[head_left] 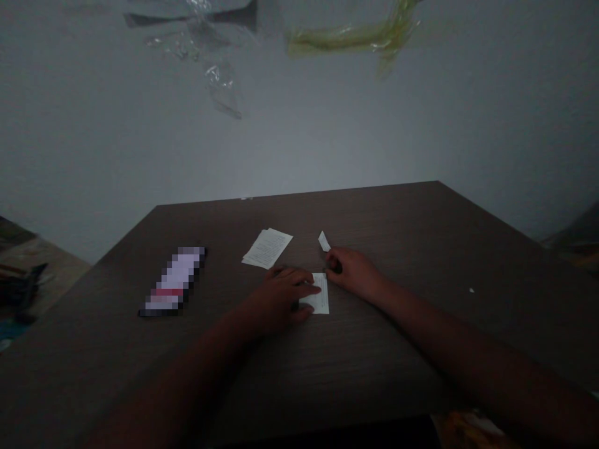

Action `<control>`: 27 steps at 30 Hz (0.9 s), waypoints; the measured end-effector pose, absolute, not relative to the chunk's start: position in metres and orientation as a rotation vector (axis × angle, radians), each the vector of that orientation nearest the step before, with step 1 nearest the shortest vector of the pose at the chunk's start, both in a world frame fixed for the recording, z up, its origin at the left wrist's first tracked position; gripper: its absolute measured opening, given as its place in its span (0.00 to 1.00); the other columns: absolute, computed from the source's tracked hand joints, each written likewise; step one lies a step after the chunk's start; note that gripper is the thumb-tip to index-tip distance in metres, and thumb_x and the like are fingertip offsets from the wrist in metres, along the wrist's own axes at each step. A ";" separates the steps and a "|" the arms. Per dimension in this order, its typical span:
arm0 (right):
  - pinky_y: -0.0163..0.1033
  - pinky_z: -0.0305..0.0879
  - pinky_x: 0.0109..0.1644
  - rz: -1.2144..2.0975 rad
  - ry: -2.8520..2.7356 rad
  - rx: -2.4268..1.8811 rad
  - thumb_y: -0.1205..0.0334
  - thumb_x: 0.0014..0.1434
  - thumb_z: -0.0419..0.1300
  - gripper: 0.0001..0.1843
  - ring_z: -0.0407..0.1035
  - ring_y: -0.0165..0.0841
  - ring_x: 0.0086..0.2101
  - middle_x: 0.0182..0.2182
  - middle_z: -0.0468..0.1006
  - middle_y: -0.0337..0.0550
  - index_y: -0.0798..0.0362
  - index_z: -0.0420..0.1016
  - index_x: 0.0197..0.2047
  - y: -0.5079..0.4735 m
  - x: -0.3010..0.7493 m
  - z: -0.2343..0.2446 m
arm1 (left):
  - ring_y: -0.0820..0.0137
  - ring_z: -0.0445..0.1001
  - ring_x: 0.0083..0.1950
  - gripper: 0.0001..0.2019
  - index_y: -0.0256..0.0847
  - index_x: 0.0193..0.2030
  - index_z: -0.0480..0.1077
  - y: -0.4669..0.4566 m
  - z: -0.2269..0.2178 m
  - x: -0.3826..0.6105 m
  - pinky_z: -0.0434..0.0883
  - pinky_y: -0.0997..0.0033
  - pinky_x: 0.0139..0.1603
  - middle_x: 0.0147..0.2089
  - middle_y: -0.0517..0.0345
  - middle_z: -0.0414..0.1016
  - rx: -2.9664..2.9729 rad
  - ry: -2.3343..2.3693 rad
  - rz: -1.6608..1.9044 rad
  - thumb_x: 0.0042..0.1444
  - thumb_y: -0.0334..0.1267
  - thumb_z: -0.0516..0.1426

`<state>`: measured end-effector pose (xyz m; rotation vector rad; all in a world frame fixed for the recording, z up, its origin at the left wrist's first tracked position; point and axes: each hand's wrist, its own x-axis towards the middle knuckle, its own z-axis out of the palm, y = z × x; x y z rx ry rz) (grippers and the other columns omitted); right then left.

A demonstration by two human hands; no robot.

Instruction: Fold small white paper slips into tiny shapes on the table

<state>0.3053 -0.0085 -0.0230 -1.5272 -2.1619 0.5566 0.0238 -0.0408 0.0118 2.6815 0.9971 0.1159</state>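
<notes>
My left hand [286, 296] lies with fingers spread over a small printed sheet of paper [322, 299], holding it against the table and covering its left part. At the sheet's upper right corner, my right hand [350, 269] is closed, thumb and fingers curled together. What sits between those fingertips is hidden. A small white piece of paper [324, 241] shows just beyond the right hand's knuckles; whether the hand touches it I cannot tell. Farther back and to the left is a loose stack of printed sheets [267, 248], slightly fanned.
A phone [174, 282] with a lit, blurred screen lies on the left of the dark wooden table [374, 215]. One tiny white scrap [472, 290] is at the right. Behind the far edge stands a pale wall [290, 137] with clear and yellow tape [346, 38] on it.
</notes>
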 end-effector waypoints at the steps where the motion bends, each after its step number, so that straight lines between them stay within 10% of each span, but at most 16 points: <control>1: 0.46 0.74 0.53 0.568 -2.158 -1.521 0.66 0.70 0.73 0.11 0.84 0.44 0.46 0.49 0.91 0.48 0.47 0.84 0.53 -0.009 0.306 -0.023 | 0.46 0.83 0.79 0.22 0.53 0.75 0.86 -0.040 0.011 0.023 0.70 0.40 0.86 0.76 0.50 0.88 2.677 1.000 0.111 0.77 0.40 0.71; 16: 0.45 0.70 0.49 0.551 -2.135 -1.551 0.67 0.68 0.74 0.09 0.82 0.42 0.43 0.44 0.89 0.45 0.46 0.81 0.45 -0.013 0.299 -0.019 | 0.45 0.80 0.82 0.22 0.52 0.76 0.86 -0.040 0.009 0.023 0.63 0.29 0.91 0.77 0.48 0.87 2.629 1.010 0.093 0.78 0.40 0.70; 27: 0.48 0.73 0.55 0.527 -2.317 -1.533 0.61 0.66 0.78 0.12 0.84 0.47 0.50 0.51 0.91 0.50 0.46 0.81 0.49 -0.023 0.306 -0.004 | 0.47 0.82 0.78 0.21 0.55 0.73 0.87 -0.039 0.006 0.024 0.70 0.42 0.86 0.74 0.53 0.88 2.662 1.034 0.130 0.77 0.42 0.70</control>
